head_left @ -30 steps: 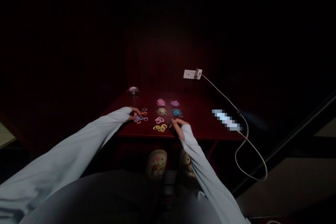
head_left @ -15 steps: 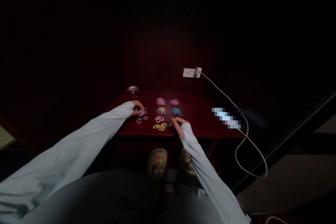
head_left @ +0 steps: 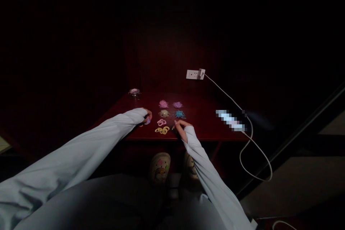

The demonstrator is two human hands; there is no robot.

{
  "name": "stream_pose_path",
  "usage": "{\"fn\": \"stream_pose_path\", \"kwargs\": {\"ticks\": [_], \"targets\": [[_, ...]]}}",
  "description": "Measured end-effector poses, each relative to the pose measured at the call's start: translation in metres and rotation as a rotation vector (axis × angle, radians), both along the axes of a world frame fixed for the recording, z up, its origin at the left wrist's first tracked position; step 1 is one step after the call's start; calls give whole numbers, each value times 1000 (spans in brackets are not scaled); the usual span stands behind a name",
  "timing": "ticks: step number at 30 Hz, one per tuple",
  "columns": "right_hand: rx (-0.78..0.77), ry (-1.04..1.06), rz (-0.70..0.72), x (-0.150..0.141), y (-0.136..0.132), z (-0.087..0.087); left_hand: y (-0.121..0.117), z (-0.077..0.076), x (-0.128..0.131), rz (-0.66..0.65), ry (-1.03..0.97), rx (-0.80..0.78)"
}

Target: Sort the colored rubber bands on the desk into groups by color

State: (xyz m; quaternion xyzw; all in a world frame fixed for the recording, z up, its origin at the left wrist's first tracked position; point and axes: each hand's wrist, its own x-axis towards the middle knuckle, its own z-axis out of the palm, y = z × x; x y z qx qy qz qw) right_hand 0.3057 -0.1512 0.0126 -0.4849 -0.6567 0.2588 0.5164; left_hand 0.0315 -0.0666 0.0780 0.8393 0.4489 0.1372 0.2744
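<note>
My left hand [head_left: 148,115] is closed on purple hair ties [head_left: 147,121] at the left part of the table. It covers most of the loose coloured hair ties there; a bit of an orange hair tie [head_left: 141,125] shows beneath it. My right hand [head_left: 180,128] rests at the table's front edge with curled fingers; whatever may be between the fingertips is too small to make out. Just left of it lie yellow hair ties [head_left: 162,130], with pink hair ties [head_left: 161,122] behind them. Farther back are a beige pile [head_left: 164,113] and a blue pile [head_left: 179,114] of thin bands.
Pink [head_left: 163,104] and purple [head_left: 177,104] piles of thin bands lie at the back. A clear jar [head_left: 134,92] stands back left on the dark red table [head_left: 205,129]. A blurred-out bright device [head_left: 230,120] lies right, its white cable [head_left: 223,93] running to a wall socket [head_left: 192,74].
My left hand has moved right and toward the front over the loose hair ties, with purple ones gathered in its fingers. My right hand has stayed in place. The view has shifted slightly.
</note>
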Motion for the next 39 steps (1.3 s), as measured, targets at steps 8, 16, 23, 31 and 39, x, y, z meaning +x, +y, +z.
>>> {"fn": "stream_pose_path", "kwargs": {"ticks": [8,16,23,31,39], "targets": [[44,80,-28,-7,4,-2,-12,22,33,-34,-72,382],[41,72,-98,-12,6,-4,-37,6,91,-64,-228,479],[9,172,-112,-7,14,-13,-41,-9,93,-65,-373,355],[9,290,-168,16,10,-10,-39,-29,86,-150,-461,369],[144,-172,-167,62,-24,-13,-56,-29,25,86,-331,605]]}}
